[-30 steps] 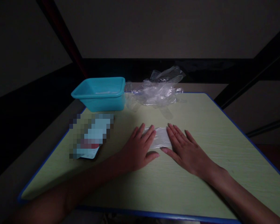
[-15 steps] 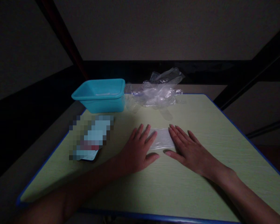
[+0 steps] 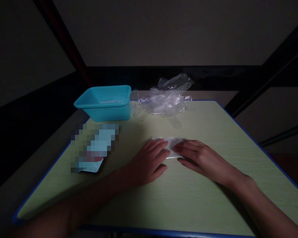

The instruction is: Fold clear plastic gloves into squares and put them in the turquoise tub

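Note:
A flat, folded piece of clear thin plastic lies on the table between my two hands. My left hand rests over its left part, palm down, fingers slightly bent and apart. From the other side, my right hand touches the plastic with its fingertips; these fingers are bent and close together, with the thumb lower and apart. Both hands press from above, and their fingers hide the ends of the piece. Farther back is a crumpled heap of clear plastic with finger-shaped parts, like disposable gloves.
A turquoise plastic basin stands at the table's back left corner. In front of it lies a phone, its screen blurred out. The pale green table has a blue edge. Dark bars and a wall surround it.
My right hand's fingers have bent and moved left over the plastic. The left hand's fingers have drawn closer together and bent a little. The view has shifted slightly.

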The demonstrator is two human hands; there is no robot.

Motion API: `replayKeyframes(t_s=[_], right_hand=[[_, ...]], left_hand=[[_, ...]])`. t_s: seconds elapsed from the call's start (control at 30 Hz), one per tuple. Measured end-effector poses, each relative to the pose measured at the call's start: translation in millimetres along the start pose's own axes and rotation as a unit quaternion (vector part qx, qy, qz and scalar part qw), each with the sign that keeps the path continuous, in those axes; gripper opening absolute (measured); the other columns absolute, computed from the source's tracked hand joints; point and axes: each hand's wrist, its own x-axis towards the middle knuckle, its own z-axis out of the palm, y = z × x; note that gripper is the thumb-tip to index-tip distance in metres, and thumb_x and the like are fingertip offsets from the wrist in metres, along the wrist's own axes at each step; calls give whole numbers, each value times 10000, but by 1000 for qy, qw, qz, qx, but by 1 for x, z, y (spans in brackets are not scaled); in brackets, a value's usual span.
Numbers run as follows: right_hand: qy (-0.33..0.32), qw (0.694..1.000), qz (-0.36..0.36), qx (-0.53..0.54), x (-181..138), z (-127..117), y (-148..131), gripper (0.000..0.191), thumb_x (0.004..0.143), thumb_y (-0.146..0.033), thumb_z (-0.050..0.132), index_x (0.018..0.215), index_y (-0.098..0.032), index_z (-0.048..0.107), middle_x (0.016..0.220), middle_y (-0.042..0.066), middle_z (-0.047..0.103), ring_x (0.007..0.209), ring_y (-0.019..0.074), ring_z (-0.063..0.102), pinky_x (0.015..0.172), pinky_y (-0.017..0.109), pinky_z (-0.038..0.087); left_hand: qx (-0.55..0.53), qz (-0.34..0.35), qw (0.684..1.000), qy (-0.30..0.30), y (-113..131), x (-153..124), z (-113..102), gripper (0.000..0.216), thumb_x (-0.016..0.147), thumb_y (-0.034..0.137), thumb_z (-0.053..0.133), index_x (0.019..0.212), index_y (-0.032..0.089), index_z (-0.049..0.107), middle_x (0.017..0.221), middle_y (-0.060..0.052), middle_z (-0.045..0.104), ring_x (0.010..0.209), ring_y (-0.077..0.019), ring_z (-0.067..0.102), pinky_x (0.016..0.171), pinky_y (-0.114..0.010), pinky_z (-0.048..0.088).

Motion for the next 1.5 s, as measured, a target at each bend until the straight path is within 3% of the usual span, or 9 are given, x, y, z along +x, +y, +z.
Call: replayKeyframes(t_s=[0.17,0.67,1.0,1.17,1.4,1.5], right_hand=[[-3,1000,-26,7,3,-3,-3,214,858,-138,496,1025,-147,629,996,97,667,924,223,618,816,401,517],[4,998,-3,-57,0,0,2,313,797,-14,455,1032,-131,625,1084,104,651,992,237,596,841,403,511],[44,994,-3,-103,-2,-5,9,212,855,-122,446,814,-138,654,871,99,680,758,216,631,707,385,516],[67,996,-9,-52,-3,-7,9,206,871,-144,438,855,-151,643,937,98,684,841,212,630,760,380,505],[101,992,0,80,0,-15,1,173,895,-181,418,882,-180,591,840,53,667,845,182,631,906,414,458],[115,986,3,123,0,-17,-3,165,901,-197,424,893,-192,589,804,42,656,814,175,637,831,377,504]], left_hand=[[-21,-2,1000,-9,1,3,-2,286,869,249,461,1100,110,556,1207,-150,534,1167,-251,450,1015,-425,354],[-34,-14,999,-18,1,4,-3,291,860,239,484,1107,103,553,1196,-144,524,1132,-255,459,989,-409,375],[-42,-20,999,-23,1,4,-4,299,853,239,494,1119,108,529,1214,-137,528,1151,-252,452,998,-410,371],[-38,-35,998,-23,2,5,-5,322,845,243,501,1139,113,519,1216,-135,536,1132,-251,473,988,-408,383],[-56,-52,997,7,1,4,-3,378,818,211,511,1180,103,502,1252,-143,531,1144,-250,480,992,-432,390],[-79,-78,994,23,0,4,-2,418,823,192,474,1233,112,470,1274,-139,531,1177,-233,476,1011,-436,383]])
